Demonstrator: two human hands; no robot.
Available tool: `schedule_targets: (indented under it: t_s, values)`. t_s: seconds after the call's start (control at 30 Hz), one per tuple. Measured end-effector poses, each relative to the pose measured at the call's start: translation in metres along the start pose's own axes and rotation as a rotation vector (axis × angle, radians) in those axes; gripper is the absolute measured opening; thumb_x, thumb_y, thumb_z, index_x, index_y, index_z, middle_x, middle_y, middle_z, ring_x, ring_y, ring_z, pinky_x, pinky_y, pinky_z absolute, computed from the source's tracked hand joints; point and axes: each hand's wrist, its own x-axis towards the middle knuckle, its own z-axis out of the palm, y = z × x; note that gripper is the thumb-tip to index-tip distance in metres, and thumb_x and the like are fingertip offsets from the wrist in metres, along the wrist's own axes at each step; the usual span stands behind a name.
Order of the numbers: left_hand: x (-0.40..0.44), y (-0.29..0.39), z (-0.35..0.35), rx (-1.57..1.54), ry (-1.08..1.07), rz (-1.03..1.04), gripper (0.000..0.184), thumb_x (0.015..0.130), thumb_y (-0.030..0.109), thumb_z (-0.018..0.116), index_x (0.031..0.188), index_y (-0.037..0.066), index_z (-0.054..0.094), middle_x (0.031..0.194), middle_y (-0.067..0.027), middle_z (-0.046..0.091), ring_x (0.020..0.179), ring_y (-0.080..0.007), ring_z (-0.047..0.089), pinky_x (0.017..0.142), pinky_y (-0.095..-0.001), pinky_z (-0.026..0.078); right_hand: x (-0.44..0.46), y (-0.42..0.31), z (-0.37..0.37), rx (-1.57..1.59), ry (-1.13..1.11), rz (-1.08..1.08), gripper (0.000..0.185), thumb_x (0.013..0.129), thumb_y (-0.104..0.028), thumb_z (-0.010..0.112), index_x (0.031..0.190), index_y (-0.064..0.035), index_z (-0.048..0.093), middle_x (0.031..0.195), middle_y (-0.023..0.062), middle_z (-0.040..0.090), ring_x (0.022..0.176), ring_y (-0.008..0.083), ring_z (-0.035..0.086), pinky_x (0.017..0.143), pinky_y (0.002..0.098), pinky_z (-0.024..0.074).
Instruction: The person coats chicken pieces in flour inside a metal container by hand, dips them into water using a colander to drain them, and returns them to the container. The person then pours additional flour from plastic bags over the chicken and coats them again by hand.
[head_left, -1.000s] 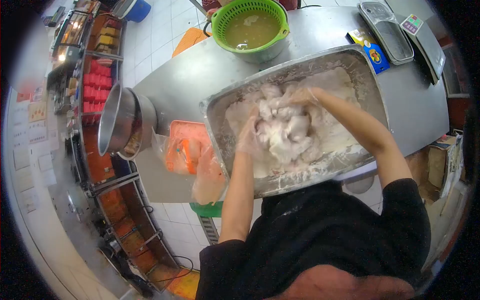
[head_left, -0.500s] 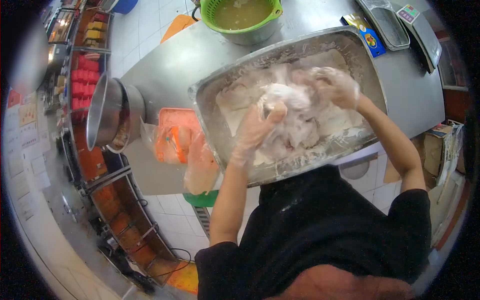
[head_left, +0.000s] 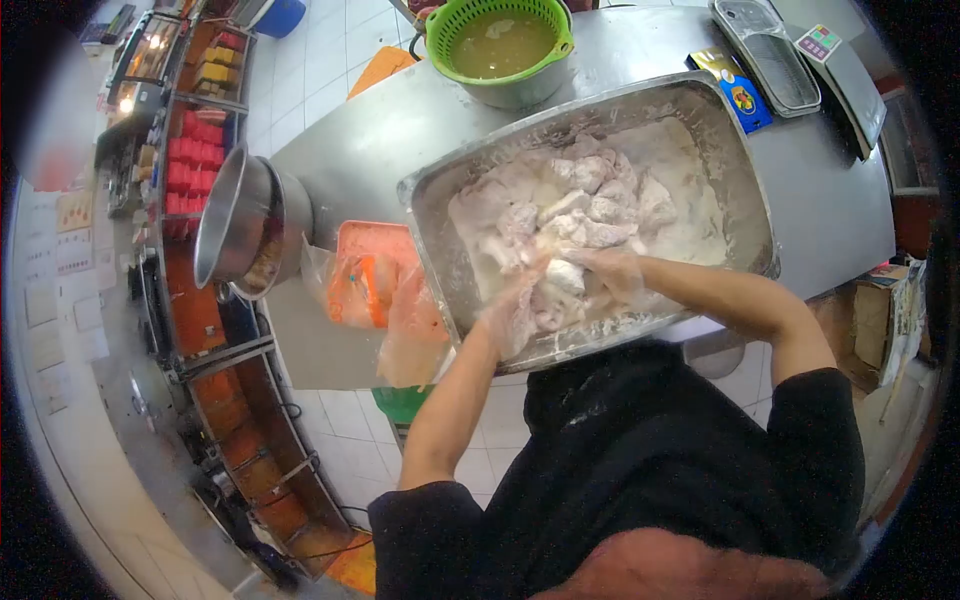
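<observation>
A large metal tray (head_left: pixel 440 205) holds white flour (head_left: pixel 690 170) and a heap of floured meat pieces (head_left: pixel 600 205), which look like chicken. Both of my hands wear clear, loose plastic gloves. At the heap's near side, my left hand (head_left: pixel 515 305) is closed around pieces from the left. My right hand (head_left: pixel 608 274) reaches in from the right, its fingers curled into the same pieces. The two hands nearly meet, with a floured piece between them. The pieces and some blur partly hide the fingertips.
A green colander (head_left: pixel 440 50) sits in a metal pot behind the tray. Metal bowls (head_left: pixel 225 225) and a pink tray (head_left: pixel 370 238) with plastic bags (head_left: pixel 410 330) stand left. At the back right are a blue-yellow packet (head_left: pixel 740 95), a metal container (head_left: pixel 775 60) and a scale (head_left: pixel 845 95).
My hands have come down and toward me from above the heap. The right hand has moved left, close to the left one. Pieces that were blurred in motion now lie in the tray.
</observation>
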Motion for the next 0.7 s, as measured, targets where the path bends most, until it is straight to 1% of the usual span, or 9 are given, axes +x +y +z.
schedule_targets:
  t_s: [0.07, 0.1, 0.17, 0.2, 0.27, 0.33, 0.47, 0.53, 0.7]
  values:
    - [-0.01, 0.02, 0.022, -0.313, 0.036, -0.039, 0.067, 0.09, 0.033, 0.067, 0.143, 0.005, 0.038, 0.125, -0.0073, 0.06, 0.098, -0.0236, 0.064, 0.078, -0.0365, 0.052, 0.024, -0.039, -0.018, 0.67, 0.053, 0.748, 0.063, 0.097, -0.054, 0.044, 0.143, -0.0105, 0.044, 0.118, 0.0196, 0.06, 0.112, 0.0262, 0.057, 0.091, 0.0352, 0.052]
    - [-0.014, 0.029, 0.025, 0.111, -0.005, 0.081, 0.068, 0.089, 0.032, 0.069, 0.143, 0.005, 0.038, 0.124, -0.007, 0.06, 0.1, -0.0234, 0.063, 0.08, -0.0356, 0.052, 0.029, -0.049, -0.027, 0.884, 0.106, 1.002, 0.061, 0.098, -0.052, 0.045, 0.142, -0.0104, 0.045, 0.118, 0.0194, 0.06, 0.113, 0.0254, 0.056, 0.091, 0.0348, 0.0517]
    - [-0.023, 0.046, 0.03, 1.094, 0.104, 0.344, 0.07, 0.087, 0.03, 0.072, 0.143, 0.005, 0.038, 0.123, -0.0063, 0.061, 0.105, -0.0228, 0.063, 0.084, -0.0338, 0.052, 0.019, -0.067, -0.05, 0.212, -0.032, 0.72, 0.046, 0.094, -0.039, 0.054, 0.128, -0.0076, 0.055, 0.109, 0.0166, 0.063, 0.102, 0.0233, 0.06, 0.085, 0.0343, 0.0523]
    - [-0.013, 0.04, 0.028, 0.532, 0.153, 0.26, 0.069, 0.085, 0.027, 0.074, 0.141, 0.003, 0.042, 0.123, -0.0084, 0.061, 0.108, -0.0229, 0.062, 0.087, -0.0336, 0.051, 0.018, -0.089, -0.06, -0.008, 0.003, 0.655, 0.038, 0.092, -0.031, 0.057, 0.121, -0.0066, 0.06, 0.102, 0.0149, 0.065, 0.094, 0.0225, 0.062, 0.081, 0.034, 0.0525]
    - [-0.014, 0.058, 0.041, 0.294, 0.313, 0.254, 0.063, 0.082, 0.022, 0.078, 0.132, -0.004, 0.049, 0.121, -0.0135, 0.062, 0.109, -0.0237, 0.061, 0.09, -0.0349, 0.05, 0.034, -0.159, -0.082, -0.518, 0.024, 0.812, 0.026, 0.089, -0.017, 0.061, 0.111, -0.0055, 0.065, 0.094, 0.0118, 0.068, 0.083, 0.023, 0.064, 0.075, 0.034, 0.0524]
    - [-0.006, 0.056, 0.032, 0.342, 0.424, 0.383, 0.061, 0.08, 0.022, 0.079, 0.126, -0.009, 0.052, 0.12, -0.0176, 0.062, 0.11, -0.0232, 0.06, 0.093, -0.0351, 0.049, -0.013, -0.083, -0.103, -0.128, 0.314, 0.413, 0.029, 0.088, -0.026, 0.063, 0.107, -0.0041, 0.064, 0.095, 0.0116, 0.068, 0.083, 0.0237, 0.063, 0.077, 0.0368, 0.0522]
    - [0.009, 0.066, -0.004, 0.637, 0.898, 0.545, 0.068, 0.081, 0.024, 0.078, 0.129, -0.012, 0.046, 0.116, -0.0178, 0.061, 0.111, -0.0204, 0.057, 0.096, -0.0322, 0.045, 0.009, -0.102, -0.163, -0.332, 0.359, 0.681, 0.054, 0.088, -0.051, 0.057, 0.118, -0.0059, 0.062, 0.113, 0.0148, 0.063, 0.105, 0.0249, 0.06, 0.089, 0.0394, 0.05]
    - [0.047, 0.075, -0.021, 0.436, 0.837, 0.414, 0.068, 0.081, 0.025, 0.078, 0.129, -0.011, 0.045, 0.117, -0.0175, 0.06, 0.11, -0.0208, 0.057, 0.096, -0.0313, 0.045, 0.035, -0.109, -0.171, -0.593, 0.282, 0.785, 0.067, 0.087, -0.062, 0.054, 0.13, -0.0117, 0.059, 0.127, 0.0165, 0.059, 0.117, 0.0265, 0.056, 0.095, 0.0426, 0.0481]
    - [0.104, 0.056, -0.062, -0.183, 0.571, 0.301, 0.063, 0.082, 0.028, 0.078, 0.127, -0.005, 0.049, 0.118, -0.0148, 0.058, 0.105, -0.0225, 0.059, 0.094, -0.0301, 0.046, 0.08, -0.065, -0.147, -0.017, 0.12, 0.948, 0.069, 0.089, -0.06, 0.053, 0.133, -0.0068, 0.055, 0.14, 0.0164, 0.051, 0.127, 0.0326, 0.049, 0.105, 0.0448, 0.0416]
